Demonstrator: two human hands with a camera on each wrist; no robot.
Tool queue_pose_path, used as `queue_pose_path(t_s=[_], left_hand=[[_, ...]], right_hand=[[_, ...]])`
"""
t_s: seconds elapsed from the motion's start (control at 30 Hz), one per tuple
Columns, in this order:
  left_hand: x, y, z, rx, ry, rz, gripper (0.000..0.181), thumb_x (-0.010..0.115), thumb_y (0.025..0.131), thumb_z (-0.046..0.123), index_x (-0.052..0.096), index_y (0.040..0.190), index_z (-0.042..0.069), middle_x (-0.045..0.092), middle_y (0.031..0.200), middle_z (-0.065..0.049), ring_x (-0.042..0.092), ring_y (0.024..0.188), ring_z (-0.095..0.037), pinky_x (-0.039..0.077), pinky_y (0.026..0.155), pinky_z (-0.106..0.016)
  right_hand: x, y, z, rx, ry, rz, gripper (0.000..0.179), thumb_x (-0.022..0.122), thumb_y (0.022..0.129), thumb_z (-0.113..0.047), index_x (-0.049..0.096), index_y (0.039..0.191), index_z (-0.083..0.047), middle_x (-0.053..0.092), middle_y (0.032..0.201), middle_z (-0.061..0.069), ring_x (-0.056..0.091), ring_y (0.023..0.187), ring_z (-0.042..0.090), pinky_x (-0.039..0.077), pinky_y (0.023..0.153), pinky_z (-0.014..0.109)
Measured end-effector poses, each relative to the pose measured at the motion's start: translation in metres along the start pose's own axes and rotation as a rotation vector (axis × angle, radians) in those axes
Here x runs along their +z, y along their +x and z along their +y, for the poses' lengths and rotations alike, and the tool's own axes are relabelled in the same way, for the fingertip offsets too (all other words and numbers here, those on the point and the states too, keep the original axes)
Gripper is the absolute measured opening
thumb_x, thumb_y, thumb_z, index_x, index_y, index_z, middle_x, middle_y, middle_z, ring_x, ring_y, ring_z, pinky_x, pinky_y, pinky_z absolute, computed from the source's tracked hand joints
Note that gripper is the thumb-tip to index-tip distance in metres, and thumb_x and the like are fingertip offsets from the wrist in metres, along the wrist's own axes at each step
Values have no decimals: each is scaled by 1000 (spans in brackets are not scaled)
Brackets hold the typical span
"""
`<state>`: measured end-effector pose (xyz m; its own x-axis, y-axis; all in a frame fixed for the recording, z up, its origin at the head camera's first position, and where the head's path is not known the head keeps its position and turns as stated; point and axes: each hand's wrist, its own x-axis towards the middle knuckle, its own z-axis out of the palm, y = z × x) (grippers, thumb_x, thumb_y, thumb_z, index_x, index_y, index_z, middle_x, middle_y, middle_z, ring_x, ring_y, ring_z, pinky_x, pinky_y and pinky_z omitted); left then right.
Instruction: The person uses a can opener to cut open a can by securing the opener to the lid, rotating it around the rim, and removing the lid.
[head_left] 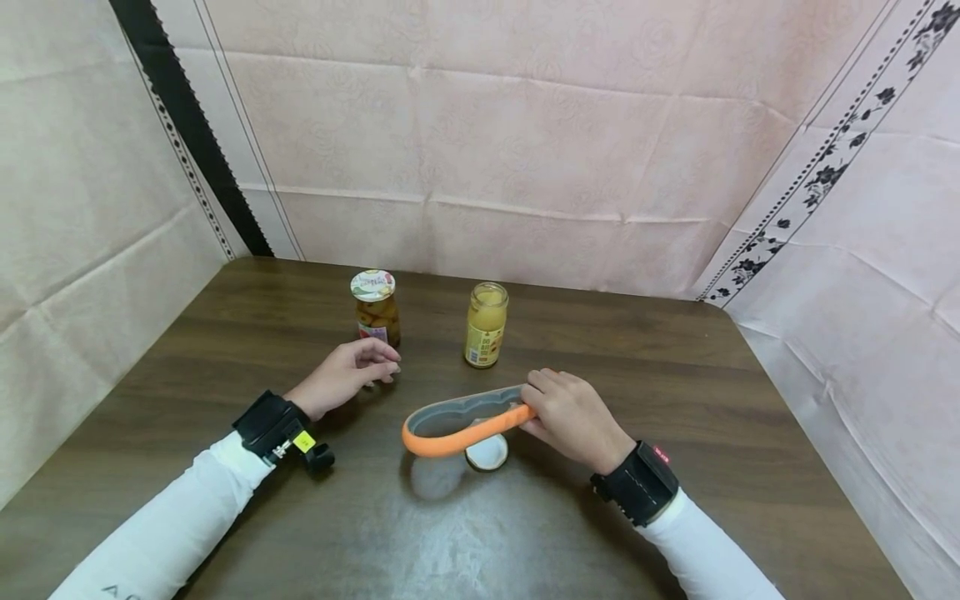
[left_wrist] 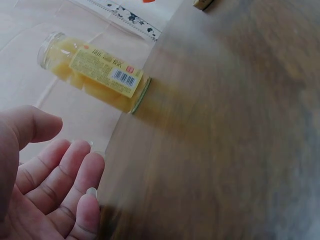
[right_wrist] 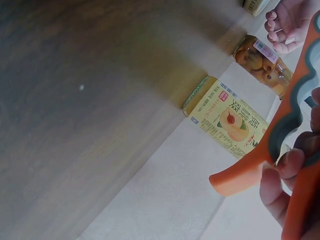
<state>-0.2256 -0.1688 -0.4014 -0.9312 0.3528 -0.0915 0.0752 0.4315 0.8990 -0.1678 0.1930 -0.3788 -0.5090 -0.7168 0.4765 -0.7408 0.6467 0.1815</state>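
My right hand (head_left: 570,417) grips one end of an orange jar opener (head_left: 450,442) with a grey scalloped inside. The opener is held above the table, and a round jar lid (head_left: 487,452), white inside facing up, lies partly beneath it. Behind stands an open glass jar of yellow peaches (head_left: 486,325), upright without its lid. My left hand (head_left: 337,379) holds nothing, its fingers loosely bent just in front of a lidded jar of brownish fruit (head_left: 377,312). In the left wrist view, the peach jar (left_wrist: 95,72) appears beyond my left fingers.
The brown wooden table (head_left: 247,350) ends at the back against a pale cloth (head_left: 487,150). More patterned cloth (head_left: 847,175) hangs on the right side. At the top of the right wrist view a small pale object with print (right_wrist: 255,6) is cut off.
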Motion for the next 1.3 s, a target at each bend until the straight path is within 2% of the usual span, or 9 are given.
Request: queue_pose_path(t_s=[0.2,0.5,0.63,0.8,0.97,1.07,1.13,1.23,1.3], left_hand=[[-8,-2,-4,-6,9,18,34,60,103,28,59,128,4,67,122,-18,67,105,-24,55,84,-33],[-24,-3,-10,-12,5,59,36,61,103,30,59,126,2,67,122,-19,67,103,-21,56,83,-30],[-33,-2,-14,-16,8,85,36,61,103,30,59,125,1,67,121,-19,67,100,-17,56,82,-29],[-42,0,-19,-26,11,119,34,62,102,30,58,120,2,68,117,-19,66,98,-16,56,82,-28],[-47,3,-25,-65,-3,162,41,65,100,33,51,123,2,62,119,-16,64,100,-20,55,81,-25],[-47,4,-28,-81,-22,189,52,67,99,34,44,132,1,55,128,-17,60,106,-23,55,82,-24],[-47,4,-30,-81,-33,204,59,68,98,33,39,139,1,51,134,-20,58,113,-27,53,84,-23],[-47,6,-32,-77,-42,217,66,69,98,32,34,146,3,47,141,-22,54,125,-32,50,87,-21],[-46,7,-31,-76,-51,221,69,70,97,32,32,148,4,45,145,-22,52,130,-34,49,94,-24]], right_hand=[[0,0,-1,7,-14,10,19,82,80,-17,63,85,-13,56,80,-3,52,70,12,50,61,26],[-3,1,-1,38,58,30,27,81,82,-15,59,97,-12,58,82,-3,50,70,11,47,58,25],[-4,1,-2,33,81,56,30,82,81,-11,60,101,-12,59,83,-3,51,69,10,48,57,25],[-4,1,-1,-7,102,96,24,80,86,-11,66,105,-13,57,81,-3,49,64,7,46,53,21],[-3,1,0,-16,88,109,27,81,84,-10,73,110,-13,69,82,-4,62,67,7,52,57,23],[-3,2,-1,-14,63,94,29,82,83,-10,73,110,-13,73,84,-5,67,70,9,53,59,25],[-3,1,-2,-16,60,73,29,82,83,-10,71,110,-13,72,83,-6,65,68,8,52,57,24],[-3,0,-3,2,75,-8,25,79,88,-13,65,108,-13,64,78,-7,51,57,3,39,49,16],[-4,-1,-4,23,103,-67,19,74,92,-14,60,105,-14,55,75,-9,40,54,1,29,47,14]])
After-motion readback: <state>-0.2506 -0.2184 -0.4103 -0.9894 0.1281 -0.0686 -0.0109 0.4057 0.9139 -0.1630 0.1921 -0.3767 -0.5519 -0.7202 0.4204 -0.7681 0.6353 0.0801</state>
